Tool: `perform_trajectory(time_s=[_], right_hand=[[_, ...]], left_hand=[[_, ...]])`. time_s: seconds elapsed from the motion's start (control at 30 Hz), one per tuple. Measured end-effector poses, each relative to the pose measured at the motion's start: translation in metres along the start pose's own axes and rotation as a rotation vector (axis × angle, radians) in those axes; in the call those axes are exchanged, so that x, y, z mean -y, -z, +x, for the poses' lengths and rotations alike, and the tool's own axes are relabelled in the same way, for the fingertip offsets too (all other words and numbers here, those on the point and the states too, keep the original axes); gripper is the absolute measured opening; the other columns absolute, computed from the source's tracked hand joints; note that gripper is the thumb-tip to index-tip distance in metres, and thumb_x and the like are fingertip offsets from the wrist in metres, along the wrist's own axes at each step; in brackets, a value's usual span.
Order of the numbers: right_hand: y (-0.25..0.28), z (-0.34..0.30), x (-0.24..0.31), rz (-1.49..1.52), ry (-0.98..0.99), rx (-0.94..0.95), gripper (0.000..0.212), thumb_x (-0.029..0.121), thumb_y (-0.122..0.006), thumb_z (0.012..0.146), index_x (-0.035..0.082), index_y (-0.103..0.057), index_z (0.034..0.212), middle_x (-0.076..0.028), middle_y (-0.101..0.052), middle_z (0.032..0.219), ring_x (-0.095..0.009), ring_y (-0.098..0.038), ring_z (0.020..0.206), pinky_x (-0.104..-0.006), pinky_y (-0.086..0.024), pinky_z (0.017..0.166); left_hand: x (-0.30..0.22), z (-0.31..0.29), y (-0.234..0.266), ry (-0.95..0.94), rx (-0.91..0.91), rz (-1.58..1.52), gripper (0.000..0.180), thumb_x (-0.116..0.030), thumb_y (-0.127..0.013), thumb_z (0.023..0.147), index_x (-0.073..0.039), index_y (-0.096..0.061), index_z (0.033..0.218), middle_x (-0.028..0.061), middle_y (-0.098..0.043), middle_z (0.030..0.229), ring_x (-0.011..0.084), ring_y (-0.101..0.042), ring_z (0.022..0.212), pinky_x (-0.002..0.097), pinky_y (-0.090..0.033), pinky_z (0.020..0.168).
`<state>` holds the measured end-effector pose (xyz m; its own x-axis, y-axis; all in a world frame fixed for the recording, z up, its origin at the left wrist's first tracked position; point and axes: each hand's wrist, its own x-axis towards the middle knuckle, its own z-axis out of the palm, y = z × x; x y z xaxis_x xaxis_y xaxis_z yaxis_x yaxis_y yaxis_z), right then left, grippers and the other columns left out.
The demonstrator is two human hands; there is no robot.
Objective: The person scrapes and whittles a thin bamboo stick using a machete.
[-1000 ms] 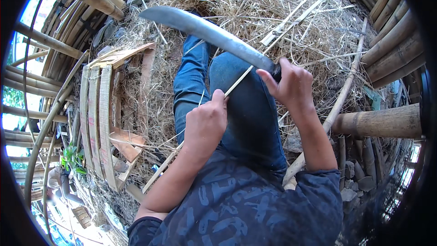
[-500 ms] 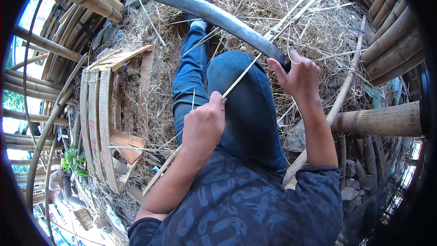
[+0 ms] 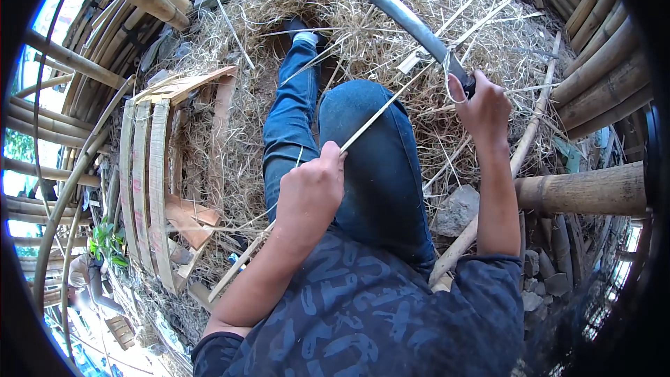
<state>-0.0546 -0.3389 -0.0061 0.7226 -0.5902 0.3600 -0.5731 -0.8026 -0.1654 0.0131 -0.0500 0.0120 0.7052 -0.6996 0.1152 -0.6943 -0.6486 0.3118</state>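
A long curved machete (image 3: 399,12) is in my right hand (image 3: 486,113), whose fingers wrap its dark handle. Its blade points up and to the left over the straw. My left hand (image 3: 311,185) is closed around a thin bamboo strip (image 3: 373,119), just in front of my bent knee. From that fist the strip slants up and right across the knee, and its far end passes near the blade among other strips. A thin pale shaving curls beside my right thumb. A small pale chip (image 3: 408,63) shows next to the strip.
Dry straw and shavings (image 3: 279,0) cover the ground. A wooden slat crate (image 3: 162,181) stands on the left. Bamboo poles (image 3: 583,188) border the right, with a grey stone (image 3: 457,211) near my right forearm. Another person (image 3: 87,279) is at the far lower left.
My right hand and the machete have moved right, the blade swinging upward and away from my knee. The pale chip now shows near the strip. My left hand has barely moved.
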Motion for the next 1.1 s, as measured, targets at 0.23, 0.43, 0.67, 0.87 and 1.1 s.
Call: perform_trajectory(time_s=[0.23, 0.43, 0.67, 0.87, 1.1], right_hand=[[-0.002, -0.002, 0.008, 0.109, -0.010, -0.050, 0.058, 0.060, -0.055, 0.089, 0.004, -0.060, 0.080, -0.018, -0.066, 0.068, -0.036, -0.069, 0.067, -0.0453, -0.054, 0.060], [-0.021, -0.017, -0.004, 0.287, -0.124, 0.038, 0.056, 0.057, -0.053, 0.092, 0.002, -0.062, 0.083, -0.015, -0.063, 0.063, -0.031, -0.065, 0.057, -0.0397, -0.052, 0.057], [-0.029, -0.021, 0.018, 1.513, -0.452, 0.200, 0.044, 0.048, -0.059, 0.094, 0.008, -0.052, 0.078, 0.001, -0.047, 0.053, -0.007, -0.047, 0.043, -0.0228, -0.039, 0.039], [-0.025, -0.032, 0.019, 1.391, -0.457, 0.261, 0.034, 0.033, -0.071, 0.088, 0.008, -0.051, 0.077, 0.001, -0.049, 0.053, -0.008, -0.048, 0.042, -0.0231, -0.038, 0.039], [-0.018, -0.048, 0.020, 1.568, -0.587, 0.400, 0.017, 0.009, -0.068, 0.085, 0.007, -0.052, 0.080, -0.002, -0.045, 0.052, -0.013, -0.044, 0.039, -0.0284, -0.038, 0.041]], left_hand=[[0.001, 0.001, -0.003, 0.034, 0.073, -0.016, 0.021, -0.022, -0.050, 0.098, -0.006, -0.049, 0.086, 0.0154, -0.061, 0.057, 0.0326, -0.065, 0.054, 0.0431, -0.049, 0.045], [-0.006, 0.006, 0.007, 0.062, 0.107, -0.070, 0.020, -0.020, -0.049, 0.099, -0.004, -0.049, 0.087, 0.0204, -0.058, 0.058, 0.0407, -0.060, 0.055, 0.0514, -0.045, 0.049], [0.000, 0.006, 0.000, 0.043, 0.090, -0.131, 0.021, -0.020, -0.050, 0.098, -0.003, -0.049, 0.085, 0.0199, -0.058, 0.058, 0.0398, -0.061, 0.055, 0.0508, -0.046, 0.050], [0.002, 0.007, 0.004, 0.041, 0.111, -0.135, 0.023, -0.022, -0.050, 0.098, -0.003, -0.049, 0.085, 0.0212, -0.059, 0.059, 0.0397, -0.062, 0.057, 0.0501, -0.047, 0.051], [0.006, 0.010, 0.006, 0.015, 0.131, -0.201, 0.024, -0.024, -0.049, 0.098, -0.003, -0.050, 0.085, 0.0217, -0.059, 0.060, 0.0408, -0.062, 0.059, 0.0507, -0.048, 0.052]])
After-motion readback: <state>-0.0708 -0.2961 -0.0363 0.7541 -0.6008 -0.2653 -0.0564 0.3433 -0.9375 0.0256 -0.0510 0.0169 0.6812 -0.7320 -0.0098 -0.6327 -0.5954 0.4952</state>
